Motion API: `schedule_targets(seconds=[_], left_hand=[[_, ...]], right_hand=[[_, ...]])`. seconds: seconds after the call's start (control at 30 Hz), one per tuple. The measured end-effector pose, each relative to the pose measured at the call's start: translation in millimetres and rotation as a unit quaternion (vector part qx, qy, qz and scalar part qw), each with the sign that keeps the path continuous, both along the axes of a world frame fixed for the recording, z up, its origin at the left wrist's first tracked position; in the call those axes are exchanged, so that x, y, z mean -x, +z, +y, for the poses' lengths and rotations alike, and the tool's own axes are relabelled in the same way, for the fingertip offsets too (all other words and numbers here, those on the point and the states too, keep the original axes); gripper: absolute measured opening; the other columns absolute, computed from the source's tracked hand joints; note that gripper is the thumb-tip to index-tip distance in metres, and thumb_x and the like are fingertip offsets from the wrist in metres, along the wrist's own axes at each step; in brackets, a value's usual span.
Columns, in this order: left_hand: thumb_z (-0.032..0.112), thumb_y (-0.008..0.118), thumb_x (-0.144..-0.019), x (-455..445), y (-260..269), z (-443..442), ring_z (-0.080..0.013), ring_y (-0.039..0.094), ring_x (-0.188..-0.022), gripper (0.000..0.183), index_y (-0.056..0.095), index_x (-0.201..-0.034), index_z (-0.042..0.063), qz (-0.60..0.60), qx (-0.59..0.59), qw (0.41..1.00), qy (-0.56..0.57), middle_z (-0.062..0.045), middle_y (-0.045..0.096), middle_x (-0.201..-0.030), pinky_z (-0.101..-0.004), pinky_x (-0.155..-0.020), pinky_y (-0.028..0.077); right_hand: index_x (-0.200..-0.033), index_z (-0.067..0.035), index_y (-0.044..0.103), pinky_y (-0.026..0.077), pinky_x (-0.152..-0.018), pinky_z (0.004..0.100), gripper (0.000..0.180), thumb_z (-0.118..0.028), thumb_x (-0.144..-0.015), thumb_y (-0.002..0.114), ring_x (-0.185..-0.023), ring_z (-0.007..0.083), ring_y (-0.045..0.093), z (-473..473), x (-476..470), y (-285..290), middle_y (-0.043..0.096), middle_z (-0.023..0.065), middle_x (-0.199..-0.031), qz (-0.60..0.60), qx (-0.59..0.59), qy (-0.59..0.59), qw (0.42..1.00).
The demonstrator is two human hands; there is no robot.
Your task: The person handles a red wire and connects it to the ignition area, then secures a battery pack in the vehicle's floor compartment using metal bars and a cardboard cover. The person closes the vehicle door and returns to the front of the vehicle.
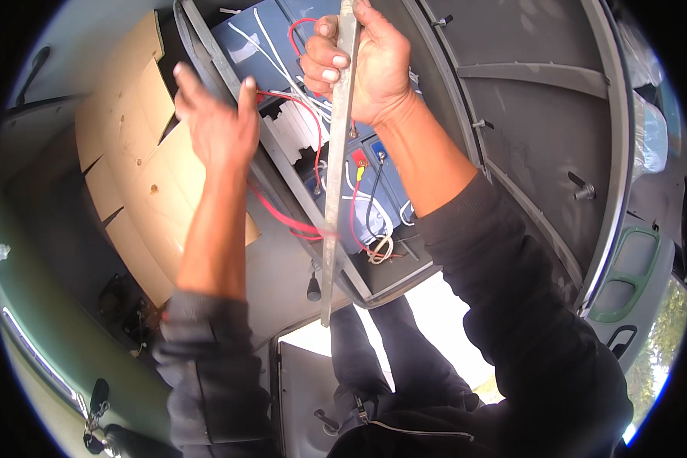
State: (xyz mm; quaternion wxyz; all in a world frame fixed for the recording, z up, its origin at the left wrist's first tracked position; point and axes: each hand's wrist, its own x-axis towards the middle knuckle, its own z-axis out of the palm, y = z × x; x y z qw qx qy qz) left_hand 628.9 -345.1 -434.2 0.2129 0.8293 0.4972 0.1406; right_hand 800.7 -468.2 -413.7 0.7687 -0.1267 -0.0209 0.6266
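My right hand (378,63) grips a long, flat grey metal bar (336,154) near its upper end, held at a steep slant. The bar passes in front of blue-grey batteries (252,43) that sit in a metal-framed compartment. My left hand (220,129), blurred, has its fingers apart and nothing visible in them, beside the frame rail (289,174). White wires (275,60) and thin red wires (320,140) run over the batteries. A black cable (372,200) ends at a bolted terminal (381,154). Below my left wrist a blurred red cable or strap (280,216) reaches towards the bar.
Brown cardboard or thin board sheets (131,149) lie left of the compartment. An open dark lid (538,120) with protruding bolts (583,192) stands at the right. A green-trimmed vehicle door panel (624,275) is at the far right. Keys (94,423) hang at lower left.
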Motion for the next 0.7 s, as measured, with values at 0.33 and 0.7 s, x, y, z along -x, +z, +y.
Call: schedule_targets(seconds=[0.33, 0.7], left_hand=[[0.001, 0.075, -0.093, 219.4, 146.0, -140.0, -0.0080, 0.065, -0.086, 0.049, 0.062, -0.140, -0.002, -0.103, 0.647, 0.749, 0.102, -0.012, 0.076, -0.118, -0.0221, -0.074, 0.051], [-0.009, 0.066, -0.095, 302.7, 174.0, -227.4, -0.0092, 0.067, -0.089, 0.036, 0.069, -0.129, 0.003, -0.136, 0.768, 0.621, 0.077, -0.008, 0.079, -0.112, -0.0257, -0.073, 0.055]], right_hand=[[-0.065, -0.017, 0.051, 0.039, -0.047, 0.0357, 0.049, -0.051, -0.100, 0.052, -0.050, 0.0202, 0.048, -6.5, 35.7, 16.6, 0.046, 0.0011, -0.056, 0.176, -0.010, 0.049, 0.983], [-0.091, -0.012, 0.065, 0.047, -0.052, 0.0353, 0.027, -0.036, -0.101, 0.057, -0.058, 0.0204, 0.056, -11.0, 74.8, 2.9, 0.056, 0.0023, -0.066, -0.008, 0.112, -0.107, 0.988]])
